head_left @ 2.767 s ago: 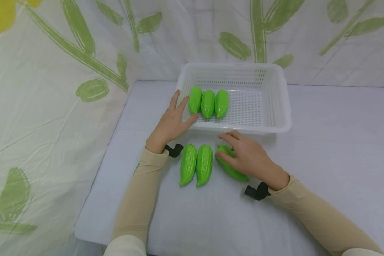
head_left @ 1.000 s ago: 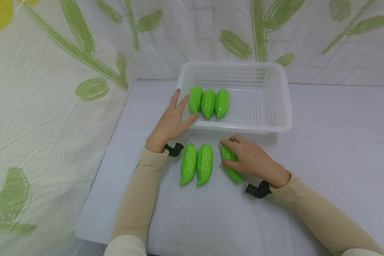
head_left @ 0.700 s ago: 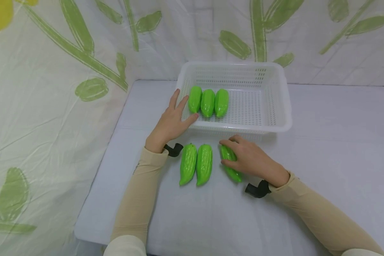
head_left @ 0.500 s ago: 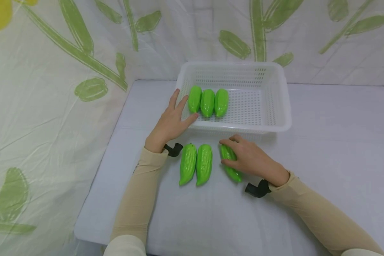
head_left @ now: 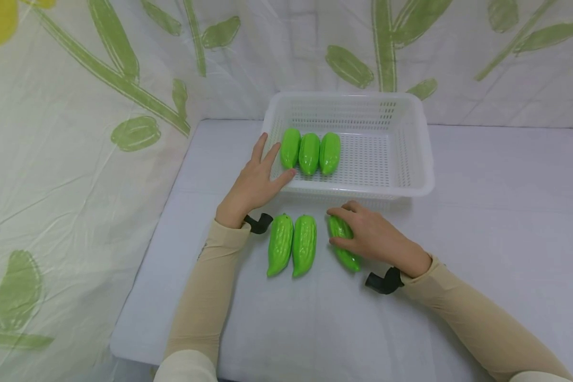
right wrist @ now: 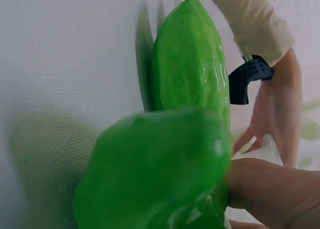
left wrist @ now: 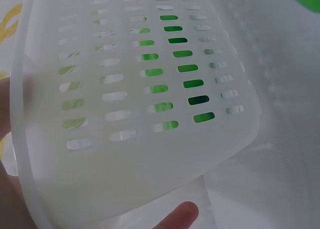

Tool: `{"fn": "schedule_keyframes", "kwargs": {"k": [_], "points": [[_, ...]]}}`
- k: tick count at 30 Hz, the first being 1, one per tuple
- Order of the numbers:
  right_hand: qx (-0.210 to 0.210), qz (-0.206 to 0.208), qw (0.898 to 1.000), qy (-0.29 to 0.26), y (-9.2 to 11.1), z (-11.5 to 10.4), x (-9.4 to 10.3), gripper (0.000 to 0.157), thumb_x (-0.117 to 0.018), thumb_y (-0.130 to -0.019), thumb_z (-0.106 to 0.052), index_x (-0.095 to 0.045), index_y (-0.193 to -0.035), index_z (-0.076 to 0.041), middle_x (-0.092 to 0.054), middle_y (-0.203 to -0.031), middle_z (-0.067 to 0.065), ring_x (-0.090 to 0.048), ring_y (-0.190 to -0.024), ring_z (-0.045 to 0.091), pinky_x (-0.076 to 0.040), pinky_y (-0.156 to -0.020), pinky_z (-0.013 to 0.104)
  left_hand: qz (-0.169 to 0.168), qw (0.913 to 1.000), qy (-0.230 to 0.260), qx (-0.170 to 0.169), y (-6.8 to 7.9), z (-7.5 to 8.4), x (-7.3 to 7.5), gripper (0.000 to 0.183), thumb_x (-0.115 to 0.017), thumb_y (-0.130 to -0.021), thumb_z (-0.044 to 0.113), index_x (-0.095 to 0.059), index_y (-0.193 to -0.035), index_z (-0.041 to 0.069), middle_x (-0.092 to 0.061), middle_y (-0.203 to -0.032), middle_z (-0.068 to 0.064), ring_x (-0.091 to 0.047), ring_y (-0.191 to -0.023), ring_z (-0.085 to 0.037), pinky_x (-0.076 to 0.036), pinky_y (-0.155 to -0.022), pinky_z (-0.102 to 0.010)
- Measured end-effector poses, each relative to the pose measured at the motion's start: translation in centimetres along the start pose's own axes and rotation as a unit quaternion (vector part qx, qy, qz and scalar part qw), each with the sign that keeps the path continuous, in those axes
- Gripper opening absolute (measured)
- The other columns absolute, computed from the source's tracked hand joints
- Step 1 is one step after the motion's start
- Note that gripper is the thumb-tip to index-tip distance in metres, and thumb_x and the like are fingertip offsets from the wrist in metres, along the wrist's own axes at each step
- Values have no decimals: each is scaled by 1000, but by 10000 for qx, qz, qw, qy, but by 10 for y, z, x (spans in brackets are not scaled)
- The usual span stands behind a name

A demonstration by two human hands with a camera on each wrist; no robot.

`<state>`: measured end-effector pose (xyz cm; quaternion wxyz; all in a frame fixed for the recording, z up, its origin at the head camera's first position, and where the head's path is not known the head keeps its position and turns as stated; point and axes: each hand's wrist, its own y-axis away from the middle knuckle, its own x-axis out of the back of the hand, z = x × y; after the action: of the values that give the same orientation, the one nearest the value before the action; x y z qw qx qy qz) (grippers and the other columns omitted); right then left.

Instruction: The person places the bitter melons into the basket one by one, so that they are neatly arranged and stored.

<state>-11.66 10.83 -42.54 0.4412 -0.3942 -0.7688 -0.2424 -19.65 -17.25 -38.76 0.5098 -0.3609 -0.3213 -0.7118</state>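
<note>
My right hand holds a glossy green bitter melon from above, fingers over its far end and thumb along its near side. The held melon looms blurred in the right wrist view. To its left, two more melons lie side by side on the table, a left one and a right one. My left hand rests with spread, straight fingers on the left front corner of a white basket. In the left wrist view, digits reach over the basket's rim and one fingertip shows outside its wall.
Inside the basket, three melons lie side by side at the left. A table with a pale cover bears everything. A plant-patterned sheet hangs behind and at the left.
Compared with the earliest frame, my right hand has closed around its melon, which now lies slightly more upright. Over the last second hardly anything moved; my left hand stayed at the basket corner.
</note>
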Motion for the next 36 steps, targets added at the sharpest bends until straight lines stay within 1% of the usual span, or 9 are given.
{"fn": "schedule_keyframes", "kwargs": {"k": [6, 11, 16, 28, 36], "points": [[-22, 20, 10000, 2, 0, -1, 1, 58, -81, -91, -31, -63, -141, -7, -63, -130, 23, -69, -98, 32, -59, -80, 49, -34, 10000, -6, 36, 0, 1, 1, 84, -48, -104, 62, -18, -169, 17, 13, -176, 2, -35, -149, -51, -34, -119, -62], [-124, -39, 9999, -6, -1, -2, 2, 59, -81, -91, -32, -62, -142, -7, -62, -132, 23, -69, -101, 34, -59, -83, 50, -102, 9999, -67, 54, -1, 2, 2, 84, -47, -104, 63, -17, -169, 18, 15, -175, 2, -33, -150, -51, -33, -120, -63], [-128, -41, 9999, -8, -1, -3, 2, 60, -81, -91, -32, -62, -142, -7, -62, -132, 24, -69, -104, 36, -59, -85, 52, -176, 9997, -97, 101, 0, 3, 2, 85, -46, -104, 64, -15, -169, 18, 17, -175, 1, -31, -151, -52, -32, -120, -63], [-167, -104, 9998, -43, -1, -2, 1, 59, -80, -92, -33, -62, -143, -9, -61, -135, 25, -68, -110, 38, -58, -89, 54, -294, 9993, -201, 87, 3, 5, 4, 83, -43, -106, 62, -12, -169, 19, 19, -175, 0, -29, -152, -53, -31, -120, -63], [-139, -112, 9998, -16, -2, -1, 1, 60, -80, -93, -33, -61, -144, -8, -61, -135, 25, -67, -114, 39, -57, -92, 55, -387, 9990, -161, 125, 6, 8, 5, 83, -44, -106, 61, -12, -169, 19, 21, -174, 0, -28, -152, -52, -32, -120, -64]]}}
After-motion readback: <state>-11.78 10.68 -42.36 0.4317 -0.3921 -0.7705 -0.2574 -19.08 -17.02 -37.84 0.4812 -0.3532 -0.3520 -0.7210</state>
